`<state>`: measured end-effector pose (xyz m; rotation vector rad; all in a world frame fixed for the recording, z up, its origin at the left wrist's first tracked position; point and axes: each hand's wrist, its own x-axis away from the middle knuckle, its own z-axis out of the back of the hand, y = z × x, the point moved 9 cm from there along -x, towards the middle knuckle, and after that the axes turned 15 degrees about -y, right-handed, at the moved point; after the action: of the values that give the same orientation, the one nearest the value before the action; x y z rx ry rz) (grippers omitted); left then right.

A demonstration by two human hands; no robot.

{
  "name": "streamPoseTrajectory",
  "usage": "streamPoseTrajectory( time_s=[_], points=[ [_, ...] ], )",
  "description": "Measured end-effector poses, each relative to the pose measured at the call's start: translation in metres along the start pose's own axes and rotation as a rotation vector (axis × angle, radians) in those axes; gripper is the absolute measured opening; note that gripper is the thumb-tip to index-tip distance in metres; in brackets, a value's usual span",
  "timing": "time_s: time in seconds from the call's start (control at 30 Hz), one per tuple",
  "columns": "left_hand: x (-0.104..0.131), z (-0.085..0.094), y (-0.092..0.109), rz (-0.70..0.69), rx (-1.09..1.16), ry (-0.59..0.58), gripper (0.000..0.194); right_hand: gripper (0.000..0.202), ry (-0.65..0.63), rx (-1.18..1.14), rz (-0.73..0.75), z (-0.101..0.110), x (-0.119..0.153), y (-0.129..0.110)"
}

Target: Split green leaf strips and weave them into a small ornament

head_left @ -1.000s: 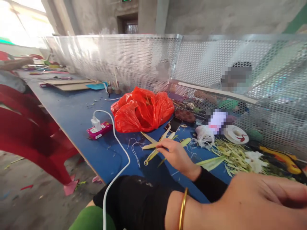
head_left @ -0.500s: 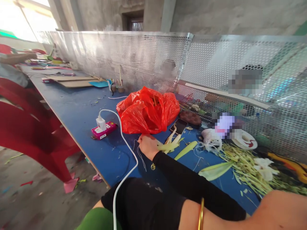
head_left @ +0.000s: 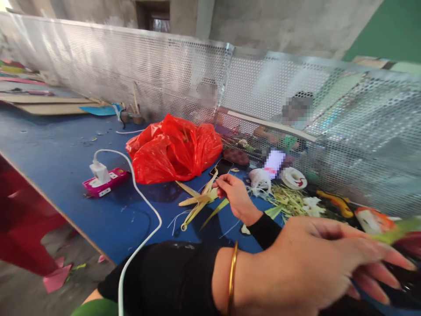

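Observation:
My right hand (head_left: 238, 197) is over the table's middle, thumb and finger pinched at the edge of a pale yellow-green husk bundle (head_left: 202, 199). A small gold-coloured ring (head_left: 183, 227) shows at the bundle's lower tip. White threads (head_left: 177, 220) lie beside it. My left hand (head_left: 342, 259), with a gold bangle at the wrist, reaches across in front to the far right. Its fingers are spread and nothing shows between the fingertips. A blurred green leaf (head_left: 399, 229) borders its upper edge; whether they touch is unclear.
A red plastic bag (head_left: 174, 151) sits behind the husks. A white cable loops from a pink power strip (head_left: 108, 182). Further right are thread (head_left: 260, 182), a lit phone (head_left: 274, 163), a white spool (head_left: 294, 178) and cut stems (head_left: 286, 199). People sit beyond a perforated metal screen (head_left: 171, 74).
The view has turned right. My right hand has moved back from beside the threads, uncovering the husk bundle. My left hand, out of view before except its wrist area, now shows its fingers at the right.

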<state>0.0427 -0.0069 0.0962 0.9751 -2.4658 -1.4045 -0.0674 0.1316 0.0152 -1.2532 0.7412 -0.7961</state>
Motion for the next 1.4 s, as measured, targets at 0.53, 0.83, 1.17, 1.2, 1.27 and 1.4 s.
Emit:
streamPoseTrajectory(
  time_s=[0.53,0.83,1.17,1.2,1.27,1.4],
  points=[
    [-0.020,0.104,-0.004,0.051,-0.188,0.437,0.012,0.016,0.404,0.374,0.019,0.181,0.176,-0.043],
    [-0.024,0.113,-0.029,0.212,-0.130,0.366,0.012,0.018,0.254,0.490,-0.029,0.176,0.177,-0.046],
    [-0.028,0.096,-0.042,0.316,-0.066,0.230,0.015,0.015,0.219,0.553,0.023,0.162,0.174,-0.042],
    [-0.028,0.098,-0.041,0.297,-0.069,0.248,0.014,0.015,0.220,0.559,0.025,0.162,0.174,-0.043],
    [-0.027,0.103,-0.040,0.263,-0.082,0.289,0.014,0.015,0.216,0.569,0.023,0.161,0.174,-0.043],
    [-0.028,0.108,-0.036,0.229,-0.162,0.336,0.016,0.012,0.209,0.635,0.031,0.162,0.175,-0.047]
  ],
)
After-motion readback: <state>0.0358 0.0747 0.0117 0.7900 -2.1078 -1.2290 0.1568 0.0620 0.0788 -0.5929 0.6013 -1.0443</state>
